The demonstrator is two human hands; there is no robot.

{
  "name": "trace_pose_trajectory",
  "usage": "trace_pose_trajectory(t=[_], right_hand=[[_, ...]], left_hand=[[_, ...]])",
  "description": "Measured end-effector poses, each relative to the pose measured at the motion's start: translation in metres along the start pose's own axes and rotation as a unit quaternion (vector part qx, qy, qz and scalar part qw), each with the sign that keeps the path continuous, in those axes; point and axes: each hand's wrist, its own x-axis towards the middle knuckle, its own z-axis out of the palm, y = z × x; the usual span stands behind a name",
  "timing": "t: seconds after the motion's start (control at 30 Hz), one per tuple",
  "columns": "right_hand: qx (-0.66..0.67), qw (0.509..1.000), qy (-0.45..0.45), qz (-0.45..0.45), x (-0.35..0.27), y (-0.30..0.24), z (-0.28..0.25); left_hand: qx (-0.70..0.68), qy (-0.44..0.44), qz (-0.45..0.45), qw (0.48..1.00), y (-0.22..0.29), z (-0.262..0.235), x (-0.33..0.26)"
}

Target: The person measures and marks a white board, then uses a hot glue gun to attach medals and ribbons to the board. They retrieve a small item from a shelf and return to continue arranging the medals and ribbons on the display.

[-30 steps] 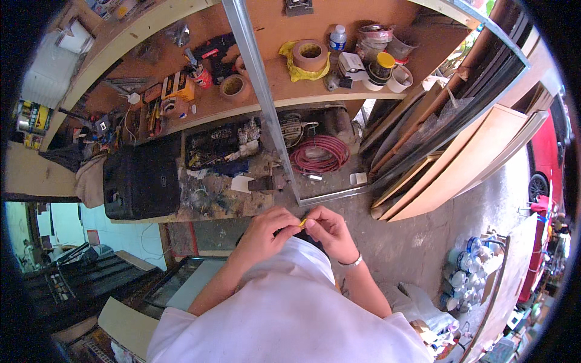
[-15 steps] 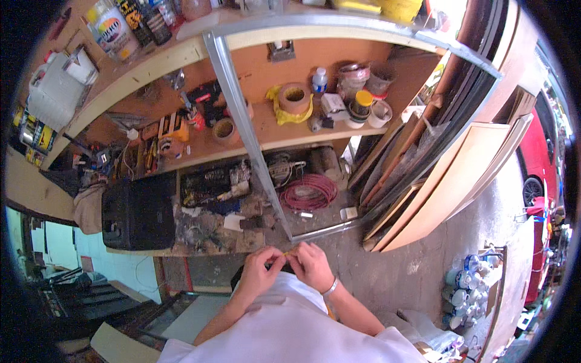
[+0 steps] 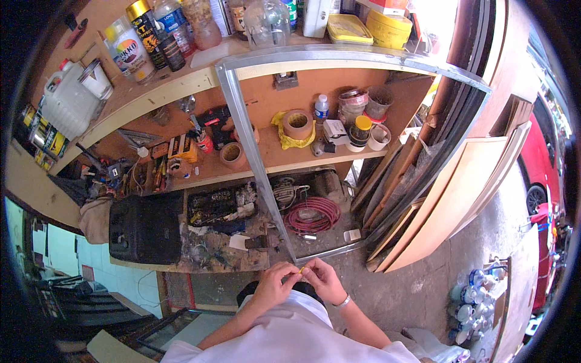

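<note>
In front of my body, my left hand (image 3: 276, 288) and my right hand (image 3: 325, 282) meet with their fingertips pinched together. Between them is a small yellow piece (image 3: 301, 270), too small to tell its kind; both hands grip it. A wristband sits on my right wrist. Just beyond my fingers is the lower corner of a silver metal frame (image 3: 247, 136), which stands upright before the shelves. My fingertips appear close to that corner, but I cannot tell whether they touch it.
Wooden shelves (image 3: 203, 175) beyond the frame hold tape rolls, jars and tools. A coiled red hose (image 3: 311, 215) lies below. To the right lean wooden boards (image 3: 451, 199). A black case (image 3: 145, 227) stands at left, and several stacked containers (image 3: 475, 305) sit at lower right.
The view has tilted up slightly, so the shelves and frame appear lower and more of the top shelf shows. My hands still pinch the small yellow piece together.
</note>
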Motion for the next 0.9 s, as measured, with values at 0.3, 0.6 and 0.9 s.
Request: trace_pose_trajectory(t=[0.3, 0.6, 0.9], right_hand=[[-0.243, 0.959, -0.122, -0.076, -0.002, -0.019, -0.013], [-0.459, 0.846, -0.01, -0.272, 0.009, -0.009, 0.005], [-0.35, 0.913, -0.084, -0.19, 0.001, 0.007, -0.007]], left_hand=[[0.06, -0.07, 0.027, 0.995, -0.024, -0.007, -0.004], [-0.004, -0.04, -0.133, 0.99, -0.042, 0.003, -0.007], [-0.141, -0.153, -0.103, 0.973, -0.073, 0.0, -0.015]])
